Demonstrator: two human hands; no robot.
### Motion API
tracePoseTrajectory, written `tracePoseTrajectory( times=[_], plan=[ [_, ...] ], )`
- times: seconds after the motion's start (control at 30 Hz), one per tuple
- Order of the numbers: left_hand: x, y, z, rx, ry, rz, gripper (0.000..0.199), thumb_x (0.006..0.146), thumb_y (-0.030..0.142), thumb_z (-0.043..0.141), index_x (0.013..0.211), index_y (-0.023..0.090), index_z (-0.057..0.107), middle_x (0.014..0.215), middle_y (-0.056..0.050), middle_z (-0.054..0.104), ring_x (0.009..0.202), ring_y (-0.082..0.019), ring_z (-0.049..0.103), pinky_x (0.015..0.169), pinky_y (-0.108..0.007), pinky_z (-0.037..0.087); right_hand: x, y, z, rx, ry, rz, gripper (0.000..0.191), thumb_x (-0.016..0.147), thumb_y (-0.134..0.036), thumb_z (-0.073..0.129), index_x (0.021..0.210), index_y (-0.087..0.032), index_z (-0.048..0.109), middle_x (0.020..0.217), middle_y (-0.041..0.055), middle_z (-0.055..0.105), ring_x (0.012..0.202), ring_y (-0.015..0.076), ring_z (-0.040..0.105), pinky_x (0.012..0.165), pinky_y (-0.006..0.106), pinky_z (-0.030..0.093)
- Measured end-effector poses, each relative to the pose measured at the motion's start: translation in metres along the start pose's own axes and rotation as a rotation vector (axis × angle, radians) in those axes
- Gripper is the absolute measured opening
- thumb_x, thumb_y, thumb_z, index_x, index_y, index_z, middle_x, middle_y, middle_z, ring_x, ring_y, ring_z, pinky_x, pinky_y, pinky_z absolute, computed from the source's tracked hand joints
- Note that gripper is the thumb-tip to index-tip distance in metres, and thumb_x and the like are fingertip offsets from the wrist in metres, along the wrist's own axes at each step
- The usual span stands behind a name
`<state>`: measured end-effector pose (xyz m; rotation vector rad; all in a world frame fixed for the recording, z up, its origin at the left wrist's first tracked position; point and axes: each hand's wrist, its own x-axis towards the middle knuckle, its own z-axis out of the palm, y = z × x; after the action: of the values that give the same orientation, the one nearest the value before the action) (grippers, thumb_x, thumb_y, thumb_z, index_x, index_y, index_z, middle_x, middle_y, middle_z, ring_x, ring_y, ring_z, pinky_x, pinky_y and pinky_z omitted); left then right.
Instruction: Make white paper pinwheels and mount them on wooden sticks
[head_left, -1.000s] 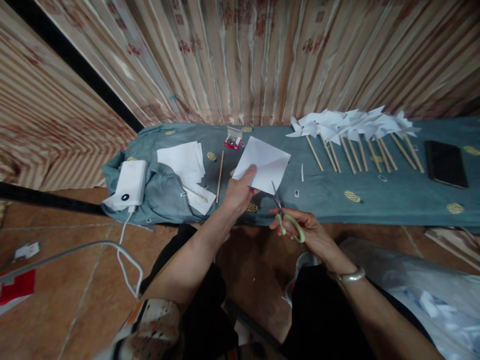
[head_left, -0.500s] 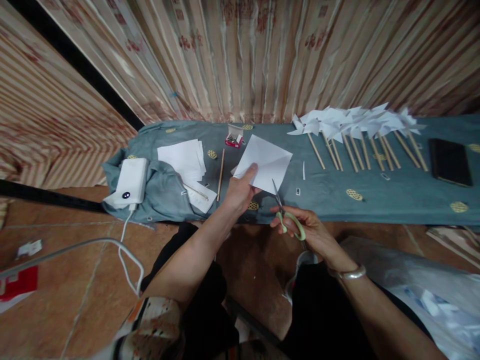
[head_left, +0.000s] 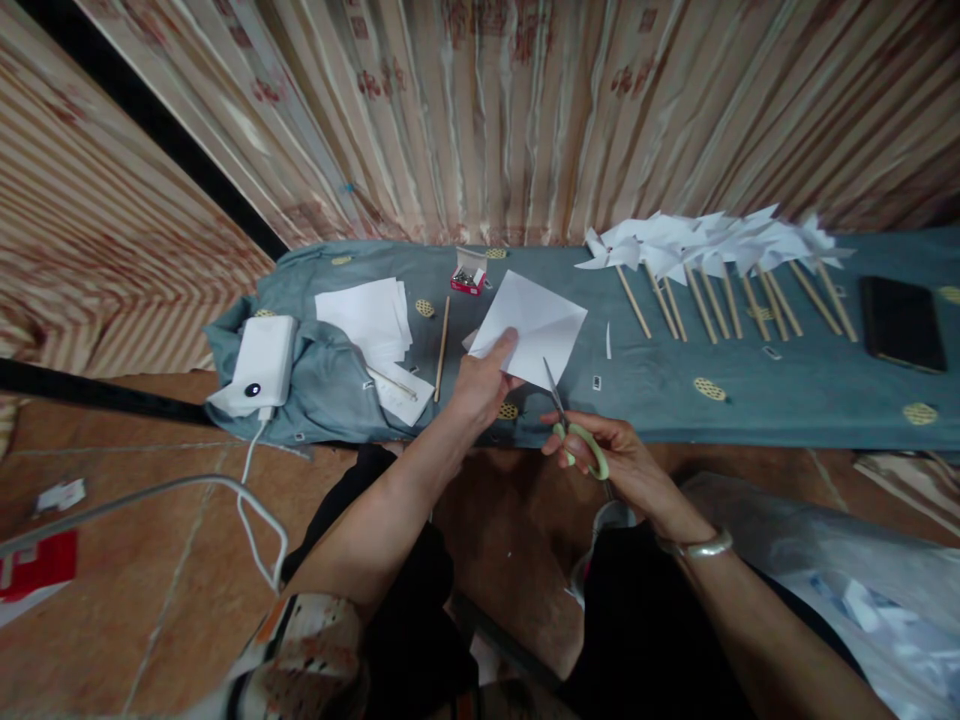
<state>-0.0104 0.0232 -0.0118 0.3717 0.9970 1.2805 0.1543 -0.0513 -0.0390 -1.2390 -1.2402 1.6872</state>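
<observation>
Pinched in my left hand point(head_left: 484, 385) is a square sheet of white paper point(head_left: 536, 320), thumb on top and fingers beneath. Faint creases run across the sheet. My right hand point(head_left: 611, 450) grips green-handled scissors point(head_left: 581, 445), fingers in the loops. The scissor blades point up and away from me, at the sheet's lower right edge near its corner; whether they have cut into it I cannot tell. Left of the paper lie a wooden stick point(head_left: 442, 345) and a small red box point(head_left: 469, 275) of metal pins with its lid up.
White paper sheets point(head_left: 364, 310) lie to the left, near a white power bank point(head_left: 262, 360) with a cable. Several paper pinwheels point(head_left: 675, 245) on wooden sticks line the back right. A dark notebook point(head_left: 900, 322) lies at the far right, and a paper sliver point(head_left: 608, 340) in the middle.
The paper in my left hand has shifted very slightly to the right. My right hand and the scissors are almost still.
</observation>
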Motion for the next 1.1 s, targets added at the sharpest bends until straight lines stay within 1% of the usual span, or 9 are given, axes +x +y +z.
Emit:
tracePoseTrajectory(
  times=[0.13, 0.33, 0.5, 0.67, 0.93, 1.1],
  plan=[
    [0.0007, -0.0008, -0.0007, 0.005, -0.002, 0.002, 0.014, 0.081, 0.017, 0.066, 0.094, 0.011, 0.068, 0.100, -0.012, 0.073, 0.099, -0.024, 0.068, 0.089, -0.042, 0.055, -0.0003, 0.0007, 0.0001, 0.010, 0.007, 0.002, 0.047, 0.069, -0.052, 0.077, 0.105, -0.021, 0.073, 0.076, 0.0026, 0.070, 0.059, 0.0110, 0.057, 0.054, 0.023, 0.047],
    [0.0029, -0.0020, -0.0026, -0.002, -0.008, 0.019, 0.014, 0.081, 0.017, 0.065, 0.095, 0.012, 0.067, 0.102, -0.011, 0.073, 0.099, -0.023, 0.068, 0.089, -0.041, 0.054, 0.0010, -0.0008, 0.0013, 0.013, 0.000, 0.007, 0.048, 0.067, -0.053, 0.077, 0.102, -0.020, 0.073, 0.073, 0.0024, 0.069, 0.058, 0.0109, 0.057, 0.052, 0.023, 0.046],
    [0.0029, -0.0013, -0.0029, -0.005, -0.013, 0.014, 0.018, 0.078, 0.018, 0.069, 0.095, 0.013, 0.067, 0.102, -0.011, 0.073, 0.102, -0.024, 0.067, 0.091, -0.042, 0.053, 0.0005, -0.0038, 0.0023, 0.009, 0.000, 0.026, 0.050, 0.067, -0.054, 0.077, 0.102, -0.019, 0.073, 0.070, 0.0016, 0.067, 0.057, 0.0106, 0.056, 0.053, 0.023, 0.047],
    [0.0024, -0.0006, -0.0024, -0.009, 0.003, 0.007, 0.018, 0.077, 0.019, 0.071, 0.093, 0.012, 0.067, 0.101, -0.011, 0.073, 0.101, -0.024, 0.067, 0.091, -0.041, 0.053, 0.0002, -0.0052, 0.0036, 0.034, 0.015, 0.038, 0.048, 0.064, -0.053, 0.079, 0.097, -0.020, 0.074, 0.066, -0.0004, 0.065, 0.055, 0.0083, 0.054, 0.054, 0.021, 0.047],
    [0.0033, -0.0009, -0.0033, -0.011, 0.001, 0.016, 0.017, 0.079, 0.018, 0.069, 0.094, 0.013, 0.068, 0.100, -0.010, 0.074, 0.098, -0.022, 0.068, 0.086, -0.037, 0.056, 0.0018, -0.0028, 0.0037, 0.043, 0.030, 0.036, 0.043, 0.063, -0.049, 0.081, 0.094, -0.021, 0.074, 0.064, -0.0002, 0.065, 0.055, 0.0099, 0.056, 0.053, 0.023, 0.049],
    [0.0023, -0.0021, -0.0026, 0.013, -0.003, 0.008, 0.018, 0.078, 0.020, 0.070, 0.095, 0.013, 0.068, 0.099, -0.010, 0.073, 0.096, -0.023, 0.068, 0.085, -0.037, 0.056, 0.0018, -0.0030, 0.0029, 0.026, 0.021, 0.018, 0.043, 0.065, -0.050, 0.079, 0.096, -0.020, 0.074, 0.065, 0.0003, 0.065, 0.054, 0.0096, 0.054, 0.053, 0.024, 0.048]
  ],
)
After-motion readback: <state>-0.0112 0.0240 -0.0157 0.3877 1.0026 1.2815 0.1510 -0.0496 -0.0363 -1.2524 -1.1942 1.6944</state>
